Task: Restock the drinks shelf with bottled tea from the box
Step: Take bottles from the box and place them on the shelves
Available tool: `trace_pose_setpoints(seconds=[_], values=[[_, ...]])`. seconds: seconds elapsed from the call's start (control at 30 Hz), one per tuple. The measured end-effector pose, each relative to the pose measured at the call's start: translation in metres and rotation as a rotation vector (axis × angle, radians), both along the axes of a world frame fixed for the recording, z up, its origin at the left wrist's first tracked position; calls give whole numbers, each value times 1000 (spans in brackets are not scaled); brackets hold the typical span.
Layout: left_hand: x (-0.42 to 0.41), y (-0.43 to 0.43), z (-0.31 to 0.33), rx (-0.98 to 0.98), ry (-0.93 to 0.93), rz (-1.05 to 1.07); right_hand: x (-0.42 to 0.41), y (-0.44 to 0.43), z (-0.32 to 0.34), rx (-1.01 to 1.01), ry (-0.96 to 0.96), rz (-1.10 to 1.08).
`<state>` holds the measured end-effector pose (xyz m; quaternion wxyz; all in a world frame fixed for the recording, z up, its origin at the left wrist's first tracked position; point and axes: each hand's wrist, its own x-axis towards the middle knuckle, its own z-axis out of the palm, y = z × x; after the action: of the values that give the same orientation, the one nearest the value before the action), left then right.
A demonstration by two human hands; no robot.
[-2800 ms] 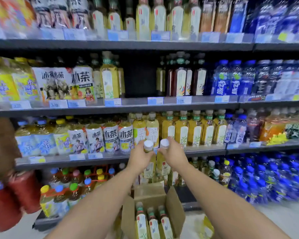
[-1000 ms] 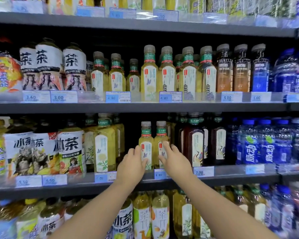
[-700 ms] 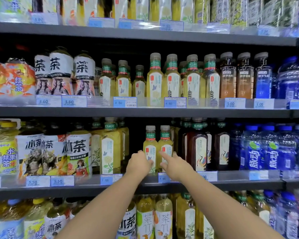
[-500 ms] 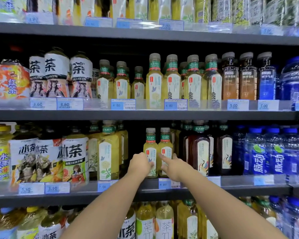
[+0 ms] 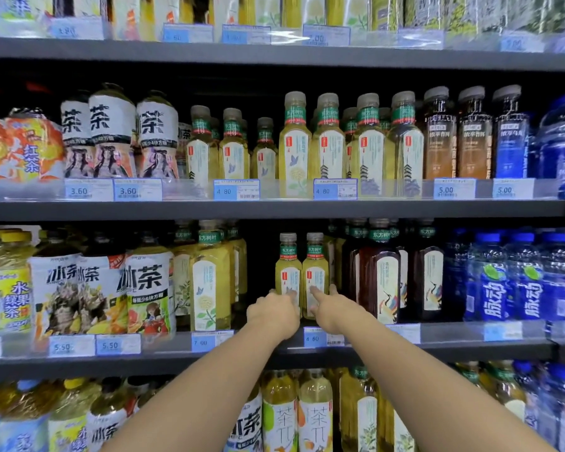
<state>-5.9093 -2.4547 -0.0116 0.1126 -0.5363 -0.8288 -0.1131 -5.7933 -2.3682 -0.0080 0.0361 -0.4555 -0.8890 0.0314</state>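
Shelf front [image 5: 454, 347]: left grip [image 5: 274, 313] clasps left bottle [image 5: 287, 272], right grip [image 5: 335, 309] presses right bottle [image 5: 316, 272].

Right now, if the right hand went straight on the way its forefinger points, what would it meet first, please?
The right small tea bottle: the right hand has its forefinger on the label. Going on would likely push that bottle deeper; behind it is too dark to tell.

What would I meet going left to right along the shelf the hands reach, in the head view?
Yellow-capped bottles → white-label tea bottles → big yellow tea bottles → small tea bottles → dark tea bottles → blue bottles.
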Motion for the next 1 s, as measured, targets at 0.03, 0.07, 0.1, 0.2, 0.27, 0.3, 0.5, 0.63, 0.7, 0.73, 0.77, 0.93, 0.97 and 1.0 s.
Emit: trace_pose_setpoints(seconds=[0.03, 0.07, 0.1, 0.2, 0.27, 0.3, 0.5, 0.63, 0.7, 0.73, 0.77, 0.93, 0.97, 1.0], values=[[-1, 4, 1, -35, -29, 3, -4, 9, -1, -7, -31, 12], [-3, 9, 3, -60, -56, 1, -7, 14, 1, -21, -49, 14], [-6, 15, 4, -72, -71, 0, -11, 20, 3, -31, -81, 10], [-21, 36, 6, -125, -66, 12, -20, 27, 12, -25, -96, -26], [-33, 51, 7, -209, -85, 37, -27, 40, 12, -47, -108, -42], [-38, 58, 8, -257, -94, 51, -29, 45, 14, -63, -110, -43], [-66, 98, 8, -397, -52, 66, -47, 68, 14, -88, -32, -67], [-85, 120, 0, -395, -58, 39, -59, 88, 12, -46, -38, -53], [-92, 128, -5, -374, -55, 17, -63, 94, 10, 1, -58, -67], [-95, 133, -7, -366, -55, 10, -66, 96, 8, 39, -62, -69], [-96, 135, -9, -361, -62, 5, -69, 97, 6, 88, -51, -81], [-99, 144, -12, -330, -88, -5, -82, 94, 12, 272, -21, -91], [-99, 144, -12, -319, -102, -1, -84, 95, 15, 262, -68, -99], [-99, 145, -14, -314, -115, -2, -85, 97, 16, 241, -102, -118]])
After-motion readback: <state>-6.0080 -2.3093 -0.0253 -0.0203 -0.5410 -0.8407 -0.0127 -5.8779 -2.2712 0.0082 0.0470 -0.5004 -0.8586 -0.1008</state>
